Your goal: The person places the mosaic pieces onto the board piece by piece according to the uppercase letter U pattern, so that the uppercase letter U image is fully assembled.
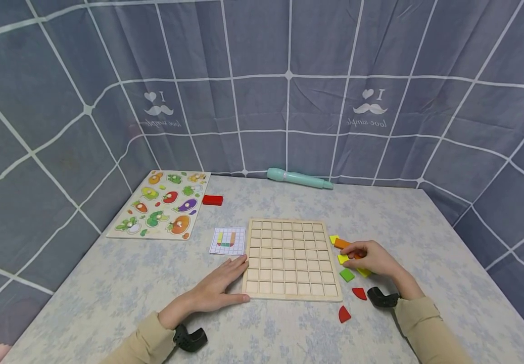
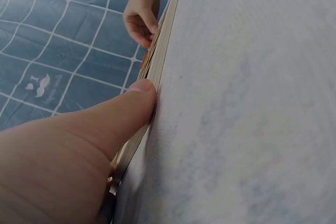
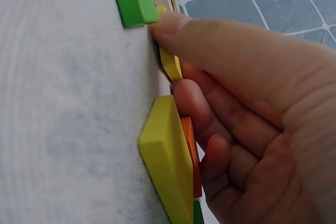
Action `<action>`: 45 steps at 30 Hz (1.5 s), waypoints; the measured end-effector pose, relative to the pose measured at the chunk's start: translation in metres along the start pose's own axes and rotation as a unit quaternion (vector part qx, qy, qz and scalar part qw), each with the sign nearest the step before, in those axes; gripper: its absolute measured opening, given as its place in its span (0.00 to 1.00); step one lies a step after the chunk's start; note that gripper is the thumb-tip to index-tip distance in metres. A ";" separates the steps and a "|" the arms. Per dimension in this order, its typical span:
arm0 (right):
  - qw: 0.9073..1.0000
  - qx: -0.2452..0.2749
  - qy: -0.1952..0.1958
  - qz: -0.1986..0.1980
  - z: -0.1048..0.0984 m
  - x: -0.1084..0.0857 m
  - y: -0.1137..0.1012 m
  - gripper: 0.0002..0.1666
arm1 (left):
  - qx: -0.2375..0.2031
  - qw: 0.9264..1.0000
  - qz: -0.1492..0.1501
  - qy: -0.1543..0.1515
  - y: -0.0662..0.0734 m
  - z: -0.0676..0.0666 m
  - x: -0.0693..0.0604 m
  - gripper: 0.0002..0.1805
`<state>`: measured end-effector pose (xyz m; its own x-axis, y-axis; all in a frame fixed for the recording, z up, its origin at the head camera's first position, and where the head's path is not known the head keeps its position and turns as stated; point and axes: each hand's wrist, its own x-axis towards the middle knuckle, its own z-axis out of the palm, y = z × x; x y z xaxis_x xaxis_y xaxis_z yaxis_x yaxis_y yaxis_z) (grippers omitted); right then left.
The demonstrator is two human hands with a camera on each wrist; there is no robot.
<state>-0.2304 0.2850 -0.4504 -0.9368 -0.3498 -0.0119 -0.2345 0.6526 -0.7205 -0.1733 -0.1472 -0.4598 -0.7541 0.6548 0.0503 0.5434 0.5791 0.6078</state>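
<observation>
The wooden grid board lies flat. My left hand rests at its left edge with the fingers extended; the left wrist view shows the thumb against the board's side. At the board's right side, my right hand pinches a small yellow piece with curled fingers. In the right wrist view, the thumb of my right hand lies against this yellow piece, its index fingertip hidden. Orange, green and yellow pieces surround that hand.
A pattern card lies left of the board. Farther left are a vegetable puzzle and a red block. A teal stick lies at the back. Two red pieces lie near the board's lower right corner.
</observation>
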 end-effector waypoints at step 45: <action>0.993 -0.008 0.020 -0.119 0.017 0.087 -0.113 0.19 | 0.000 1.000 -0.004 -0.005 0.003 -0.003 0.002 0.46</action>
<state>-0.2810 0.1695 -0.3819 -0.8640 -0.4685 0.1844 -0.4537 0.5657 -0.6886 -0.1740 -0.1458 -0.4555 -0.7540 0.6558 0.0375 0.5378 0.5835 0.6086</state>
